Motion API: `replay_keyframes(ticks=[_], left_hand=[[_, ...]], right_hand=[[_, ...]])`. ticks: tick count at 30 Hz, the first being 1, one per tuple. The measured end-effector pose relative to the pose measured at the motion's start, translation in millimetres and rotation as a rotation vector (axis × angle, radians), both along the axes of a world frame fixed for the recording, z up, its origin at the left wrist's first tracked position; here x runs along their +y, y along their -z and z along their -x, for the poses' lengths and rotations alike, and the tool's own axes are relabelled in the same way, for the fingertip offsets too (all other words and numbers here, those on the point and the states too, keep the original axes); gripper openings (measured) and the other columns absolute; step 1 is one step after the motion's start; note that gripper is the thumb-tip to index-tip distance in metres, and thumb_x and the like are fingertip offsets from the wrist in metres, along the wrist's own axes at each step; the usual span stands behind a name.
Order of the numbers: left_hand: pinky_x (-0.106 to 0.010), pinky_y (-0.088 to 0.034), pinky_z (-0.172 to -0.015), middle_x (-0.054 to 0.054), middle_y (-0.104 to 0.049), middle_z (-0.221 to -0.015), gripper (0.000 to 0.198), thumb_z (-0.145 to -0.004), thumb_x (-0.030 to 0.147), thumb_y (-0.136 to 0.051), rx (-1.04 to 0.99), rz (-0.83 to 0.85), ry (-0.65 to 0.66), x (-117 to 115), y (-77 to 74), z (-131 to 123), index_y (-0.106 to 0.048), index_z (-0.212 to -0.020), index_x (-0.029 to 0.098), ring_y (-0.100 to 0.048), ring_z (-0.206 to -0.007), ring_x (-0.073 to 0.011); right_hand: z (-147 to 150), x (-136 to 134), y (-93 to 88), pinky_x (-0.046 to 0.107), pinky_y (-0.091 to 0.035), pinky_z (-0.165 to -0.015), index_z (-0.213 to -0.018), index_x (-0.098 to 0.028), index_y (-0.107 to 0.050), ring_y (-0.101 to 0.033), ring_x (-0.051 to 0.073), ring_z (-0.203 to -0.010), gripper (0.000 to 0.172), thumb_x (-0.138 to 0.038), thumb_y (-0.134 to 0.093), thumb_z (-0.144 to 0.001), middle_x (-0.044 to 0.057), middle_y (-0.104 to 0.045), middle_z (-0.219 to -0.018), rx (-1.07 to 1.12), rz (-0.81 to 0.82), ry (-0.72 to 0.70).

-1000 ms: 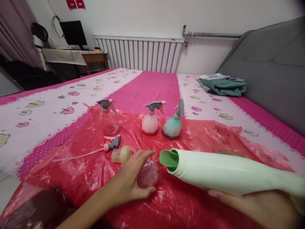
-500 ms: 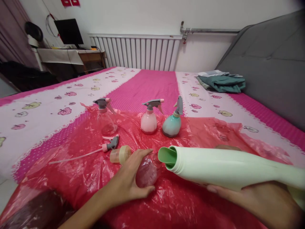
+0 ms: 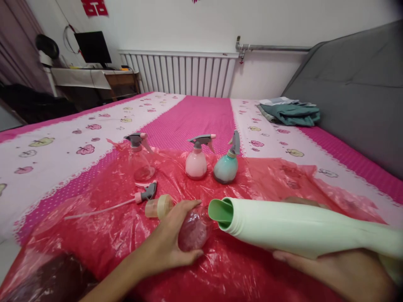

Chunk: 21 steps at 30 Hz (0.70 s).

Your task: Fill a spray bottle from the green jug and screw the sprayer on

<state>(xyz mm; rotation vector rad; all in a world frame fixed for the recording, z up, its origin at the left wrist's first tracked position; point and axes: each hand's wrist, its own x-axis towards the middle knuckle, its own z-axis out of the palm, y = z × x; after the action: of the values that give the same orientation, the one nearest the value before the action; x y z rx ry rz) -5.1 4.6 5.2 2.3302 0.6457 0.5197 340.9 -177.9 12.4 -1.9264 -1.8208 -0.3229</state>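
My left hand (image 3: 171,235) curls around a clear pink spray bottle body (image 3: 193,230) that has no sprayer head on. Low on the right, my right hand (image 3: 349,268) grips a large pale green detergent bottle (image 3: 283,224) lying nearly level. Its green spout (image 3: 219,210) points left, at the neck of the pink bottle, whose mouth is hidden behind it. I cannot see any liquid flowing. To the left lie a loose grey and pink trigger sprayer (image 3: 147,192) with a long tube and a clear cup-like cap (image 3: 159,206) with a cream ring.
Three spray bottles with sprayers stand behind: a clear one (image 3: 141,165), a pink one (image 3: 195,164) and a teal one (image 3: 226,168). Red plastic sheeting (image 3: 252,277) covers the bed's near part. Folded clothes (image 3: 291,112) lie back right, near the grey headboard (image 3: 355,84).
The view has tilted up slightly, so everything sits a little lower in it. Both hands keep the same hold, and the spout stays at the pink bottle's neck.
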Motion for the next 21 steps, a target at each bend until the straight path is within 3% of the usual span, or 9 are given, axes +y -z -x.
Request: replay_keyframes(ticks=[7,11,16,21], left_hand=[[-0.062,-0.049,-0.121,-0.013,-0.058,-0.154,0.092,-0.081,0.024,-0.082,-0.005,0.025,-0.001,-3.7,-2.9,-2.8,-0.034,-0.159,0.033,-0.061,-0.139,-0.0377],[-0.061,-0.051,-0.119,-0.013,-0.058,-0.152,0.092,-0.079,0.022,-0.081,-0.028,0.029,-0.025,-5.1,-1.3,-5.0,-0.037,-0.159,0.033,-0.063,-0.136,-0.0377],[-0.063,-0.051,-0.119,-0.014,-0.060,-0.152,0.088,-0.079,0.023,-0.080,-0.017,0.061,-0.032,-5.1,-5.4,-5.5,-0.040,-0.157,0.030,-0.063,-0.136,-0.0393],[-0.065,-0.049,-0.121,-0.015,-0.058,-0.152,0.089,-0.080,0.025,-0.081,-0.015,0.046,-0.020,-5.1,-4.3,-3.2,-0.038,-0.157,0.030,-0.061,-0.139,-0.0402]], right_hand=[[-2.5,0.8,-1.8,0.053,-0.069,-0.096,-0.158,-0.034,-0.045,-0.074,0.040,-0.126,0.083,-0.068,-0.073,-0.087,0.012,-0.069,-0.148,0.007,-0.014,-0.021],[0.3,6.0,-3.0,0.061,-0.069,-0.092,-0.156,-0.031,-0.052,-0.078,0.044,-0.117,0.088,-0.075,-0.074,-0.083,0.013,-0.075,-0.143,0.033,-0.018,0.016],[-1.2,5.5,-1.0,0.060,-0.063,-0.106,-0.157,-0.028,-0.055,-0.073,0.043,-0.128,0.085,-0.069,-0.077,-0.086,0.014,-0.071,-0.149,0.042,0.055,0.025],[-2.8,1.0,0.5,0.054,-0.066,-0.103,-0.156,-0.031,-0.050,-0.071,0.041,-0.132,0.081,-0.063,-0.076,-0.087,0.012,-0.068,-0.151,0.044,0.017,0.001]])
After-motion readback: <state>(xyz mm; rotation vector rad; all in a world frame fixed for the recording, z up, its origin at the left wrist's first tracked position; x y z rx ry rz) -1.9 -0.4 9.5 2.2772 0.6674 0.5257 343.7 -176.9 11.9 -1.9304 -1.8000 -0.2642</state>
